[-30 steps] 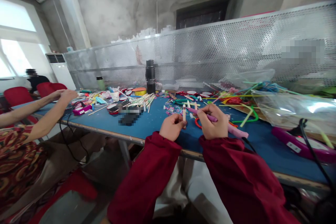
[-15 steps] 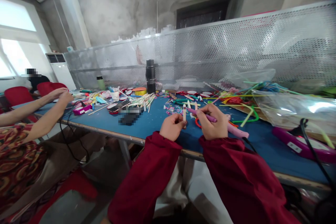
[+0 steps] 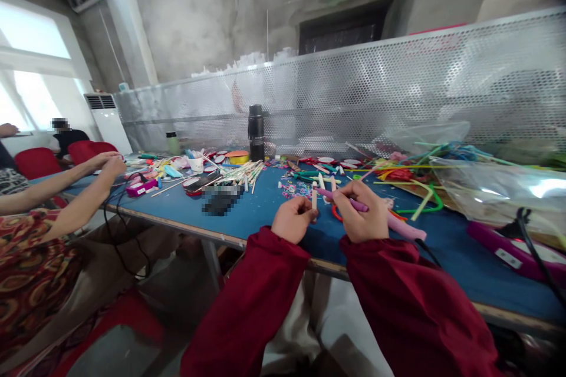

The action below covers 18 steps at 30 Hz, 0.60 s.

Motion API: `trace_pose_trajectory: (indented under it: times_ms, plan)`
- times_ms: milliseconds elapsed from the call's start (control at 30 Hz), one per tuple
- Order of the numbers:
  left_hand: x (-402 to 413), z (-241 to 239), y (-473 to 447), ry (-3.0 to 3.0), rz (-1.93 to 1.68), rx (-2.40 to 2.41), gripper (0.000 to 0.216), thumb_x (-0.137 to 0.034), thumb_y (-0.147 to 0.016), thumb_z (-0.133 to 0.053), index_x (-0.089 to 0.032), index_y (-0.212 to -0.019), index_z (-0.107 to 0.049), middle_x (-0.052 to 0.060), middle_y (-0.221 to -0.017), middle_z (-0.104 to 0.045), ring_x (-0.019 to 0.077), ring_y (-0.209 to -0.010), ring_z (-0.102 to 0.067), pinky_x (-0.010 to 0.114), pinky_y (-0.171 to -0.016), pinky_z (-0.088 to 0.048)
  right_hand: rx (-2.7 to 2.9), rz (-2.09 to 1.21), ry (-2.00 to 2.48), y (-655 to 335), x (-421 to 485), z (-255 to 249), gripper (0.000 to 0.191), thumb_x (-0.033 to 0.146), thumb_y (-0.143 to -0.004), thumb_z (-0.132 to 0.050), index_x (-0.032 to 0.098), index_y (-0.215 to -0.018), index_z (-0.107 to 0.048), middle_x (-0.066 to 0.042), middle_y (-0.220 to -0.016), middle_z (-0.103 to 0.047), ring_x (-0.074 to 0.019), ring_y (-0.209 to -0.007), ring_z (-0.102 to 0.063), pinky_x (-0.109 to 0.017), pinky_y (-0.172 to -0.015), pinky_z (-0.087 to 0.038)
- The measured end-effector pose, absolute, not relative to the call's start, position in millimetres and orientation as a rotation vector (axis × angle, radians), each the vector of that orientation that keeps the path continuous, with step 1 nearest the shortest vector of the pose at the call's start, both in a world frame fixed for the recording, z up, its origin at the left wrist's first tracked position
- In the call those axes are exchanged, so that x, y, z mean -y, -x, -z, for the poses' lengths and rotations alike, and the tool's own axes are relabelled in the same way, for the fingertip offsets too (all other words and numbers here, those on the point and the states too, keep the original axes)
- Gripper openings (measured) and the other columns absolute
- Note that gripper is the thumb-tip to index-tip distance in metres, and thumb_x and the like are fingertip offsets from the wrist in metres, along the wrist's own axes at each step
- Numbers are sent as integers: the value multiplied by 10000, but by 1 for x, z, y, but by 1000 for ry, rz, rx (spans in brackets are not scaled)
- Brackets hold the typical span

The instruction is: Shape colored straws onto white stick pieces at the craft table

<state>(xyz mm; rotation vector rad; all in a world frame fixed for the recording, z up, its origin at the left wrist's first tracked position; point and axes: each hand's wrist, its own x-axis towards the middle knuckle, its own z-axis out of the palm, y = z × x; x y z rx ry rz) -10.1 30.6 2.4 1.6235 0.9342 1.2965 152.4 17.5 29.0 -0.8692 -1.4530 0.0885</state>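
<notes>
A slim pale stick (image 3: 314, 203) stands upright in the pinched fingers of my left hand (image 3: 292, 219), just above the table's front edge. My right hand (image 3: 366, 212) is closed around a purple pen-shaped tool (image 3: 358, 205), whose narrow tip points left at the upper part of the stick. Whether the tip touches the stick is too small to tell. Behind my right hand a thick pink handle (image 3: 409, 228) with a black cord sticks out to the right. My fingers hide whether it joins the purple tool.
Small colourful scraps (image 3: 294, 188) and a bundle of pale sticks (image 3: 241, 175) lie on the blue table (image 3: 260, 212). A black bottle (image 3: 256, 132) stands behind. At right are a purple device (image 3: 515, 253) with a cable and clear plastic. A co-worker's hands (image 3: 110, 165) are at left.
The whole view has shifted slightly, with things appearing lower and a little to the right. Both hands keep their holds, the tool's tip still beside the stick. Another person's arm shows at far left.
</notes>
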Motion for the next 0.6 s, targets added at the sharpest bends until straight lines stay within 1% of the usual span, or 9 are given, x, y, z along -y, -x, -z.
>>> trace_pose_trajectory:
  times_ms: [300,500,600]
  plan:
    - [-30,-3,11,-1648,-1293,-979,136,-180,-885,-690,-176,-775,-610,-22,-691,-642,135,-694,-586,259,-736,-450,1435,-37,877,-156,-29,-23,168,297,-864,-647,253,-705,-620,4,-677,-655,-188,-659,-577,-333,-650,-446]
    - [-27,-7,10,-1619,-1268,-995,147,-157,-888,-681,-175,-764,-605,-29,-671,-631,131,-677,-575,254,-720,-443,1449,-76,882,-157,-27,-25,167,288,-858,-651,252,-699,-615,8,-670,-663,-181,-648,-580,-319,-630,-435]
    - [-25,-8,9,-1602,-1274,-992,171,-141,-895,-672,-175,-748,-590,-30,-663,-624,126,-672,-571,252,-718,-438,1455,-106,883,-156,-22,-28,163,280,-863,-657,246,-707,-624,10,-688,-671,-180,-668,-592,-319,-651,-439]
